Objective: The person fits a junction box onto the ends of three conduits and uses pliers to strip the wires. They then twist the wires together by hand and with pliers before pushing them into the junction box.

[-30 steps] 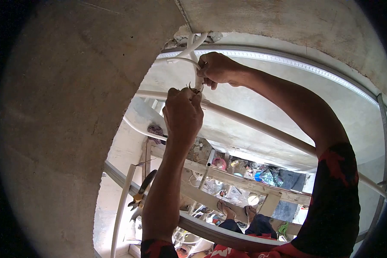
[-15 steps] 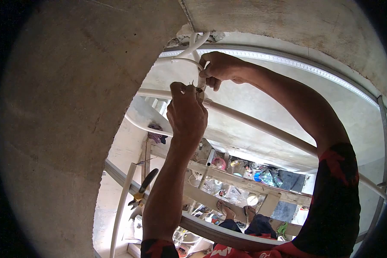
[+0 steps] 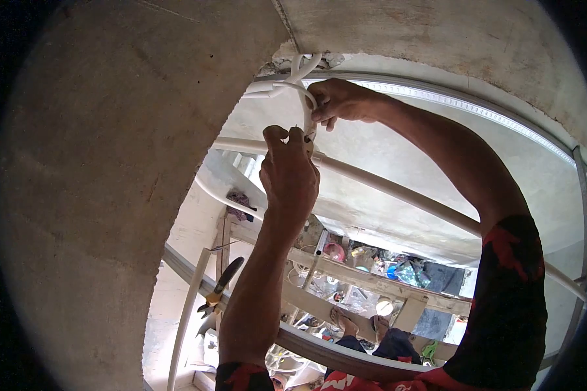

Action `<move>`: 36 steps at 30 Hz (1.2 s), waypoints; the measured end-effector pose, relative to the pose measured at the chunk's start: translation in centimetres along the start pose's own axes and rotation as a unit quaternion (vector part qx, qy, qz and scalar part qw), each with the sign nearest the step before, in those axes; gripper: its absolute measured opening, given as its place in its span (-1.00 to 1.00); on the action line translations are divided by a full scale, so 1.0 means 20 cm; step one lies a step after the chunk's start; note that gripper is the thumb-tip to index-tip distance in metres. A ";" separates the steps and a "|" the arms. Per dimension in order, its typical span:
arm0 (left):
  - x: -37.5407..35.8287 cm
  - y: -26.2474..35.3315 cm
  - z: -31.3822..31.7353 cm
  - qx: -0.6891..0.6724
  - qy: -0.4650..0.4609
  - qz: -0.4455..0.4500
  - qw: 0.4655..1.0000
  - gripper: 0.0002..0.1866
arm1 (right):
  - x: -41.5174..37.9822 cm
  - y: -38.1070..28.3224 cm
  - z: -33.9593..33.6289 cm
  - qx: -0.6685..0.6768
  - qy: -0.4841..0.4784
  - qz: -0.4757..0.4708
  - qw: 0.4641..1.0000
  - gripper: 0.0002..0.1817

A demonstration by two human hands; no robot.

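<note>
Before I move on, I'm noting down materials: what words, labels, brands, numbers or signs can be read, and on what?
No text is readable.
Shirt: white marks at the bottom edge, cut off, unreadable.
Pliers: no lettering visible.
Long pipe: none visible.

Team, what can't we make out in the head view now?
- Head view: what the left hand may pinch; fingers cover it, too small.
- Head view: right hand's grip on the curved tube; own fingers hide it.
- Head view: long pipe's stretch behind the sleeve.
- Head view: small floor items; too small.
</note>
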State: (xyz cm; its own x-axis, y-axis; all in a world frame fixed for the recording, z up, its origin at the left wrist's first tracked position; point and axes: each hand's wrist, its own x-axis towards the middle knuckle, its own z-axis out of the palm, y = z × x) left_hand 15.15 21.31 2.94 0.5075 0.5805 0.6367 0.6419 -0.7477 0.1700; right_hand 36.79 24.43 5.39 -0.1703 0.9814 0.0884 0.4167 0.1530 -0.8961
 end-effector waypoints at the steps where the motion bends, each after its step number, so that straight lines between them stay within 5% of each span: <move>1: 0.00 0.00 0.01 -0.001 0.019 0.017 1.000 -0.87 | -0.01 0.00 0.01 0.027 0.012 -0.013 0.999 -0.75; 8: 0.02 0.01 -0.06 0.019 -0.072 -0.020 0.997 -0.82 | -0.05 0.04 0.06 0.118 0.053 -0.011 0.992 -0.81; 19: 0.03 -0.03 -0.02 -0.046 -0.017 -0.010 0.999 -0.81 | -0.06 0.04 0.13 0.181 0.109 0.021 0.977 -0.87; 24: 0.03 -0.04 -0.01 -0.007 0.005 0.007 1.000 -0.83 | -0.10 0.03 0.09 0.170 0.044 0.022 0.984 -0.80; 26: 0.03 -0.03 -0.01 -0.013 0.000 -0.010 1.000 -0.85 | -0.07 0.00 0.04 0.060 -0.017 -0.033 0.998 -0.67; 30: 0.02 -0.03 -0.02 -0.044 -0.013 -0.005 0.999 -0.90 | -0.08 -0.05 0.00 -0.060 -0.033 0.011 0.998 -0.45; 36: 0.04 -0.06 0.00 -0.073 -0.014 0.001 0.997 -0.90 | 0.02 0.04 -0.01 -0.178 -0.047 -0.061 0.981 -0.59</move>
State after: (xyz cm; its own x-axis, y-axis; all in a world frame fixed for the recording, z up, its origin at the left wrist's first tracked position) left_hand 14.73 22.66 3.27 0.5265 0.5863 0.6156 0.5508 -0.7869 0.2784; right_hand 37.34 25.00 4.80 -0.3141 0.9405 0.1299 0.6709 0.3167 -0.6705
